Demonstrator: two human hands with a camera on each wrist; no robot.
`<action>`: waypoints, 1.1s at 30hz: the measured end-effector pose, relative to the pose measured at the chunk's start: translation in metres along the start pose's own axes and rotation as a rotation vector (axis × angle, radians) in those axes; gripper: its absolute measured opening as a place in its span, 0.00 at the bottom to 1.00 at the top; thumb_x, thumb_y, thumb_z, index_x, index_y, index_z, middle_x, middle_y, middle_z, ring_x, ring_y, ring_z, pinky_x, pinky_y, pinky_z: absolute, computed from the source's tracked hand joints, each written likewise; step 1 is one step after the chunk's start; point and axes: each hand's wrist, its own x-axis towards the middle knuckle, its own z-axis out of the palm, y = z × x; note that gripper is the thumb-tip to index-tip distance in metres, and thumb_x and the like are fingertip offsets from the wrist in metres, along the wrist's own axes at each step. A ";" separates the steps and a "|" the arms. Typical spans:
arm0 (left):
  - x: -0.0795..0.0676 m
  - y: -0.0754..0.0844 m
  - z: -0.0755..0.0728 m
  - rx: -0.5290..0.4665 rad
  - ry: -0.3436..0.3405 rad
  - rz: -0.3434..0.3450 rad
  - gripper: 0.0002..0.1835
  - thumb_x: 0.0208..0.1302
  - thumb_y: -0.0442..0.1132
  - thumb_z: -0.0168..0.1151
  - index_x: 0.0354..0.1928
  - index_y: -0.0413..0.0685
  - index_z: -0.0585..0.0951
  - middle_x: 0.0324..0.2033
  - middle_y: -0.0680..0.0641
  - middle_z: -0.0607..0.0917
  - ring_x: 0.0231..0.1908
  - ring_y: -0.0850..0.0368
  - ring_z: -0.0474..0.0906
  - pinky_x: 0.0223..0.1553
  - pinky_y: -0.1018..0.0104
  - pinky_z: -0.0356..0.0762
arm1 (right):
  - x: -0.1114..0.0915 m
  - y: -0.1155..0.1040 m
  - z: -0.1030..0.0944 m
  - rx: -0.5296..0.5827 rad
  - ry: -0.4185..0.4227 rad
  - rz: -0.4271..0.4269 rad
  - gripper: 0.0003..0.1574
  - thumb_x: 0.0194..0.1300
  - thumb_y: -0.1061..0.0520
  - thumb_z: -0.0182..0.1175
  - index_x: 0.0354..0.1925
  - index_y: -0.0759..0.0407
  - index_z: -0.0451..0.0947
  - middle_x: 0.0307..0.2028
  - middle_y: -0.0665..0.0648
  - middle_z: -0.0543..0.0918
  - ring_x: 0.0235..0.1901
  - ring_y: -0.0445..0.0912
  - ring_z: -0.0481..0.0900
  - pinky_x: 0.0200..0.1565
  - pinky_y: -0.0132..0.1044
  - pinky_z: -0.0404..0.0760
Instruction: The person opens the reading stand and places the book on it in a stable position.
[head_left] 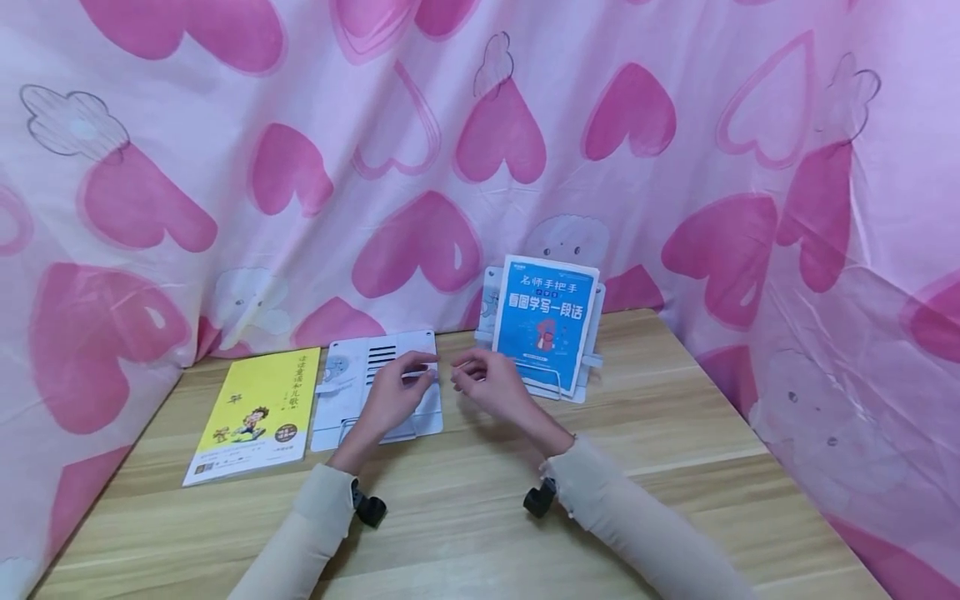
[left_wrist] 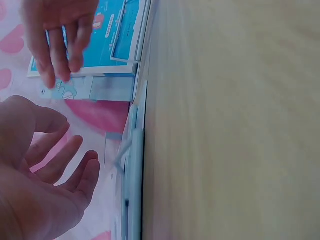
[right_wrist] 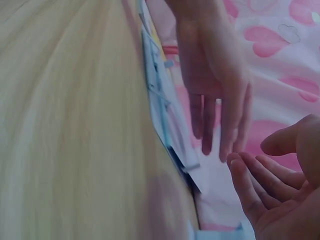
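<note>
In the head view my left hand (head_left: 397,392) is raised over a pale book stand (head_left: 341,417) that lies low on the table, its slotted back panel partly hidden. My right hand (head_left: 495,383) hovers to its right, beside a blue book (head_left: 543,325) propped on a second stand (head_left: 591,350) behind a wire holder. A small gap separates the two hands. Both wrist views show loosely bent fingers with nothing between them. Left of the low stand lies a yellow book (head_left: 258,408) with a cartoon child on its cover.
The wood-grain table (head_left: 465,533) reaches back to a pink curtain (head_left: 420,242) printed with hearts, which also hangs along both sides. A small black camera is strapped to each wrist. The table's right edge slants toward the front.
</note>
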 end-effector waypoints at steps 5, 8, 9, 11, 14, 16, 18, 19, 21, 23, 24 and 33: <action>-0.012 -0.002 -0.011 0.021 0.003 -0.017 0.16 0.78 0.36 0.64 0.64 0.45 0.85 0.62 0.44 0.88 0.66 0.43 0.83 0.67 0.45 0.84 | 0.006 0.002 0.018 -0.013 -0.077 0.021 0.18 0.78 0.56 0.64 0.61 0.61 0.84 0.51 0.58 0.91 0.48 0.47 0.89 0.56 0.43 0.90; -0.020 -0.004 -0.019 0.033 -0.003 -0.032 0.16 0.79 0.36 0.64 0.64 0.46 0.84 0.63 0.45 0.87 0.67 0.44 0.83 0.67 0.46 0.84 | 0.009 0.004 0.027 -0.024 -0.111 0.040 0.18 0.78 0.57 0.65 0.62 0.60 0.84 0.52 0.54 0.91 0.50 0.46 0.88 0.58 0.45 0.90; -0.023 -0.005 -0.022 0.034 -0.005 -0.041 0.16 0.79 0.36 0.64 0.64 0.46 0.85 0.63 0.46 0.87 0.67 0.44 0.83 0.68 0.46 0.83 | 0.010 0.004 0.029 -0.036 -0.121 0.041 0.18 0.78 0.56 0.65 0.62 0.59 0.84 0.52 0.54 0.90 0.50 0.46 0.88 0.58 0.44 0.90; -0.027 -0.008 -0.027 0.037 -0.011 -0.060 0.16 0.79 0.37 0.63 0.65 0.46 0.84 0.63 0.46 0.87 0.67 0.46 0.83 0.68 0.47 0.83 | 0.011 0.006 0.034 -0.066 -0.139 0.039 0.18 0.78 0.56 0.65 0.62 0.58 0.85 0.52 0.53 0.90 0.50 0.46 0.87 0.58 0.44 0.89; -0.034 -0.011 -0.036 0.051 -0.015 -0.089 0.16 0.80 0.38 0.63 0.65 0.46 0.84 0.63 0.46 0.87 0.66 0.46 0.83 0.69 0.46 0.83 | 0.014 0.007 0.041 -0.111 -0.158 0.044 0.17 0.77 0.54 0.67 0.60 0.57 0.86 0.52 0.52 0.90 0.49 0.44 0.87 0.57 0.42 0.89; -0.039 -0.014 -0.041 0.070 -0.011 -0.102 0.16 0.80 0.38 0.63 0.64 0.47 0.85 0.63 0.46 0.87 0.65 0.46 0.83 0.68 0.46 0.83 | 0.015 0.007 0.045 -0.123 -0.176 0.053 0.16 0.77 0.54 0.67 0.58 0.56 0.88 0.51 0.52 0.90 0.48 0.44 0.86 0.56 0.41 0.89; -0.043 -0.017 -0.045 0.095 -0.005 -0.111 0.16 0.80 0.38 0.63 0.64 0.47 0.85 0.62 0.45 0.88 0.64 0.46 0.84 0.68 0.45 0.83 | 0.017 0.006 0.049 -0.131 -0.199 0.058 0.15 0.77 0.53 0.67 0.56 0.55 0.89 0.49 0.51 0.91 0.46 0.43 0.86 0.54 0.39 0.89; -0.046 -0.018 -0.047 0.109 -0.004 -0.114 0.16 0.80 0.38 0.63 0.64 0.47 0.85 0.62 0.45 0.88 0.64 0.46 0.84 0.68 0.44 0.83 | 0.018 0.006 0.051 -0.134 -0.212 0.063 0.14 0.76 0.52 0.67 0.55 0.54 0.89 0.48 0.50 0.91 0.45 0.42 0.85 0.53 0.38 0.88; -0.050 -0.021 -0.051 0.130 -0.003 -0.118 0.15 0.80 0.38 0.63 0.64 0.47 0.85 0.61 0.44 0.89 0.63 0.46 0.85 0.67 0.44 0.83 | 0.019 0.006 0.056 -0.139 -0.238 0.064 0.13 0.76 0.52 0.67 0.53 0.54 0.90 0.46 0.49 0.91 0.43 0.42 0.85 0.50 0.37 0.88; -0.053 -0.024 -0.055 0.148 -0.008 -0.121 0.15 0.80 0.38 0.63 0.64 0.47 0.85 0.60 0.43 0.89 0.62 0.46 0.85 0.67 0.44 0.84 | 0.019 0.006 0.059 -0.146 -0.255 0.065 0.13 0.76 0.52 0.67 0.53 0.54 0.90 0.44 0.49 0.91 0.41 0.41 0.85 0.47 0.35 0.87; -0.055 -0.024 -0.057 0.160 -0.011 -0.125 0.15 0.80 0.39 0.63 0.63 0.47 0.85 0.60 0.43 0.89 0.61 0.46 0.86 0.66 0.45 0.84 | 0.019 0.006 0.061 -0.151 -0.259 0.063 0.12 0.76 0.52 0.67 0.53 0.54 0.91 0.44 0.48 0.91 0.41 0.41 0.85 0.46 0.34 0.87; -0.067 -0.019 -0.075 0.294 0.027 -0.219 0.13 0.77 0.36 0.63 0.57 0.44 0.87 0.41 0.45 0.87 0.39 0.52 0.78 0.37 0.70 0.75 | 0.016 0.008 0.064 -0.148 -0.259 0.050 0.08 0.74 0.56 0.70 0.50 0.53 0.91 0.43 0.48 0.90 0.42 0.41 0.84 0.48 0.34 0.87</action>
